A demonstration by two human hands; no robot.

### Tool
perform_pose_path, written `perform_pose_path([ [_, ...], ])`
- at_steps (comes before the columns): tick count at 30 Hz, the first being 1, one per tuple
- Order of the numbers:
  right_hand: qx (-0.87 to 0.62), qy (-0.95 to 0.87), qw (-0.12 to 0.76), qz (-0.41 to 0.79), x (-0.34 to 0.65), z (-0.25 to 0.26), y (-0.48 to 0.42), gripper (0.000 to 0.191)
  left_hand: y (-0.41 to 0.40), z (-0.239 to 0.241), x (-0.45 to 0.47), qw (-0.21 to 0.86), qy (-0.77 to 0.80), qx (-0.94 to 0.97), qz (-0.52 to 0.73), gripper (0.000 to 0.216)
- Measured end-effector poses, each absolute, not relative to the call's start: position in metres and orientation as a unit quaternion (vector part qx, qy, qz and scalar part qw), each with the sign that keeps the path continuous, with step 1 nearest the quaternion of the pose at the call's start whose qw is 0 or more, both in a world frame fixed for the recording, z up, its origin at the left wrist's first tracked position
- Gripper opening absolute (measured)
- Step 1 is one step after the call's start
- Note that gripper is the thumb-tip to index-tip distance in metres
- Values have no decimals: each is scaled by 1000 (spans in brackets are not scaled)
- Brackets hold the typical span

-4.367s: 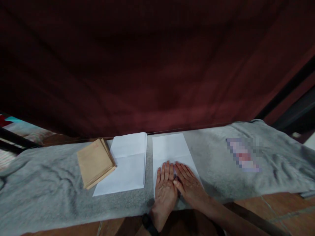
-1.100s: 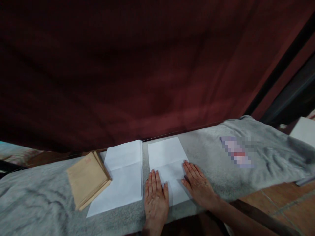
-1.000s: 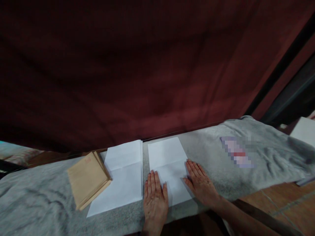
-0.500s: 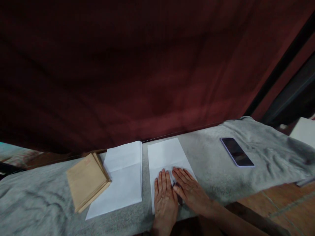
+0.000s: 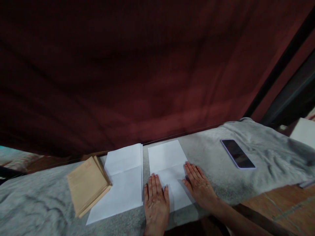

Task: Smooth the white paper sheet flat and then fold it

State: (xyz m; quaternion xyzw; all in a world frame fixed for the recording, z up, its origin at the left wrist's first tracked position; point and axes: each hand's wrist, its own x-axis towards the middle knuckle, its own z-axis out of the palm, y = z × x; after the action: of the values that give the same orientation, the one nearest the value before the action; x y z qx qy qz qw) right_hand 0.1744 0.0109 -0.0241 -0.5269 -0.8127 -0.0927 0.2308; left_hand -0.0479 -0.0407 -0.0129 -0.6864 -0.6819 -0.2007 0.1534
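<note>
A white sheet of paper (image 5: 166,160) with a fold crease across it lies on a grey cloth (image 5: 44,203) in front of me. My left hand (image 5: 156,203) rests flat on the sheet's near left edge, fingers stretched out. Flat on the sheet's right edge lies my right hand (image 5: 200,188), fingers out as well. Both hands press on the near half of the paper and hold nothing.
A stack of white sheets (image 5: 121,182) lies left of the paper, and a pile of brown envelopes (image 5: 86,185) further left. A dark phone (image 5: 237,158) lies on the cloth to the right. A dark red curtain (image 5: 137,72) hangs behind.
Half a second ago my hands were together at the sheet's middle; they have slid apart to its left and right edges, as they also were a second ago.
</note>
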Motion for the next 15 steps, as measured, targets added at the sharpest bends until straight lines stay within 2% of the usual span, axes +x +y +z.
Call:
perform_pose_path([
  [3, -530, -810, 236, -89, 172, -23, 17, 59, -31, -8, -47, 158, -682, -686, -198, 62],
  [15, -510, -825, 243, 25, 112, 6, 63, 51, 55, 5, -16, 49, -643, -742, -183, 60],
])
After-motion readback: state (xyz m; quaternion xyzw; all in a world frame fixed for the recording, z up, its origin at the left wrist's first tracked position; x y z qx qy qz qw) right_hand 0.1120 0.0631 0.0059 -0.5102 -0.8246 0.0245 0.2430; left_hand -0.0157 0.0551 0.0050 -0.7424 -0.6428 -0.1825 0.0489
